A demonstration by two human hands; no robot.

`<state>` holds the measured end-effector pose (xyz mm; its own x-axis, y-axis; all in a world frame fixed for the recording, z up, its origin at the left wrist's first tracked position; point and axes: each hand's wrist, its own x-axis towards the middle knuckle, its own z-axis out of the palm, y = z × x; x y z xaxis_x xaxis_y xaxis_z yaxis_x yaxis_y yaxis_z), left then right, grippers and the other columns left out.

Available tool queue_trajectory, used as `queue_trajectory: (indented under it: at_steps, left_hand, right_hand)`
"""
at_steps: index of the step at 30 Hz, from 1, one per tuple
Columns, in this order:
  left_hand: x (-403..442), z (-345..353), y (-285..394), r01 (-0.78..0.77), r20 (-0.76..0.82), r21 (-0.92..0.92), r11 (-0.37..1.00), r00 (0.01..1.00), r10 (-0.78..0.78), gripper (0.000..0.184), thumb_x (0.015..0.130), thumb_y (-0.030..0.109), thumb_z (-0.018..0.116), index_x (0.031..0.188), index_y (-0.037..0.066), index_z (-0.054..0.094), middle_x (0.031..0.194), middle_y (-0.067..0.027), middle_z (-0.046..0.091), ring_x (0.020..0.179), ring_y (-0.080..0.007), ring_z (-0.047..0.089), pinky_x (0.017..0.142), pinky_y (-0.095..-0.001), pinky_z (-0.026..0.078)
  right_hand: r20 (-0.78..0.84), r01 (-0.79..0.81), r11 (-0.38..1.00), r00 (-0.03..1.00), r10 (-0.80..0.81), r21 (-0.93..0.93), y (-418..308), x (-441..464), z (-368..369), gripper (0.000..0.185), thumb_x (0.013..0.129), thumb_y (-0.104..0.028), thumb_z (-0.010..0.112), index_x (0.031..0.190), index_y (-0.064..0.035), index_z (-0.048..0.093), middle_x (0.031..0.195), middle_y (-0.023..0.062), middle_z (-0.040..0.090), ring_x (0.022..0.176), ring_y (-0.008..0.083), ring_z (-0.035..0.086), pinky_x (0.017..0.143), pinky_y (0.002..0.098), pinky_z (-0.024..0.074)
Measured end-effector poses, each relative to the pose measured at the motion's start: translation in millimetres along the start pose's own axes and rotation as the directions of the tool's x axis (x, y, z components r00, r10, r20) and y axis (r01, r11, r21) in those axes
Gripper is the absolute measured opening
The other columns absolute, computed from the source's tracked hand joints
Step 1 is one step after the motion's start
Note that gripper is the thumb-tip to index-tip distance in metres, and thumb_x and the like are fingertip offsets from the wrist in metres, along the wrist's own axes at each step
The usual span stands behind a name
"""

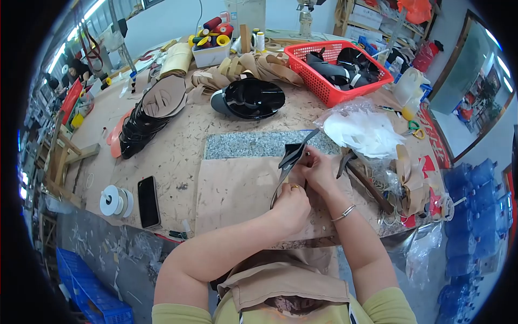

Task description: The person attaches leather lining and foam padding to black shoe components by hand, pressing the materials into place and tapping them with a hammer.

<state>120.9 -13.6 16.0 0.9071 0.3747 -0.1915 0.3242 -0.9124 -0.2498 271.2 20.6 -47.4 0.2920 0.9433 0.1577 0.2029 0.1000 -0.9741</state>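
Over the bench mat, my left hand (292, 206) is closed on the lower end of a dark leather piece (291, 156) that has narrow strips and folded edges. A ring is on one of its fingers. My right hand (319, 169) sits just above and to the right, its fingers pinched on the same piece near its upper part. The leather stands roughly upright between the two hands, its top strip slanting up to the right. My fingers partly hide it. Behind the piece lies a speckled stone slab (248, 144).
A hammer (371, 188) lies right of my hands, near white cut pieces (361, 132) and scissors (415, 129). Left are a phone (148, 202), a white spool (115, 201) and stacked black pieces (143, 127). Glossy black pieces (249, 99) and a red basket (340, 94) stand behind.
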Motion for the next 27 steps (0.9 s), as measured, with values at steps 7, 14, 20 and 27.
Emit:
queue_trajectory:
  at_steps: [7, 14, 20, 27]
  left_hand:
    - [-3.2, 18.4, 15.7, 0.155, -0.125, -0.193, 0.969, 0.976, -0.181, 0.051, 0.081, 0.038, 0.059, 0.105, -0.007, 0.061, 0.098, -0.0184, 0.059, 0.095, -0.0288, 0.055, 0.09, -0.044, 0.039]
    - [-49.3, 48.1, 20.3, 0.139, -0.353, -0.207, 0.968, 0.913, -0.207, 0.078, 0.082, 0.053, 0.057, 0.133, -0.005, 0.044, 0.144, -0.0189, 0.036, 0.14, -0.0389, 0.018, 0.107, -0.0533, 0.022]
    - [-117.5, 65.5, 9.0, 0.176, -0.316, -0.512, 0.841, 0.872, -0.374, 0.085, 0.078, 0.056, 0.063, 0.135, -0.003, 0.04, 0.141, -0.0196, 0.04, 0.133, -0.0393, 0.032, 0.106, -0.0497, 0.028]
    - [-106.3, 51.7, -51.5, 0.205, -0.138, -0.442, 0.873, 0.946, -0.292, 0.094, 0.074, 0.061, 0.063, 0.14, 0.0, 0.035, 0.147, -0.0163, 0.034, 0.137, -0.0304, 0.03, 0.107, -0.0489, 0.026]
  right_hand:
    - [-0.02, 0.293, 0.708, 0.917, -0.398, -0.643, -9.0, -10.6, 12.2, 0.035, 0.071, -0.009, 0.071, 0.1, -0.0022, 0.052, 0.086, 0.0182, 0.056, 0.084, 0.0379, 0.055, 0.076, 0.0434, 0.0458]
    - [-0.261, -0.007, 0.701, 0.931, -0.255, -0.713, -11.0, -27.0, 12.8, 0.065, 0.062, -0.014, 0.08, 0.115, -0.0033, 0.043, 0.11, 0.017, 0.044, 0.105, 0.0372, 0.043, 0.093, 0.0442, 0.0347]
    - [-0.043, 0.192, 0.441, 0.882, -0.47, -0.877, -46.9, -72.2, 19.8, 0.072, 0.074, -0.013, 0.07, 0.135, -0.0018, 0.035, 0.134, 0.0218, 0.038, 0.126, 0.0401, 0.035, 0.104, 0.0486, 0.0283]
    - [0.458, 0.529, 0.453, 0.849, -0.265, -0.718, -56.8, -152.5, 55.1, 0.055, 0.088, -0.034, 0.051, 0.129, 0.0027, 0.047, 0.134, 0.0169, 0.048, 0.131, 0.0284, 0.041, 0.113, 0.0458, 0.0188]
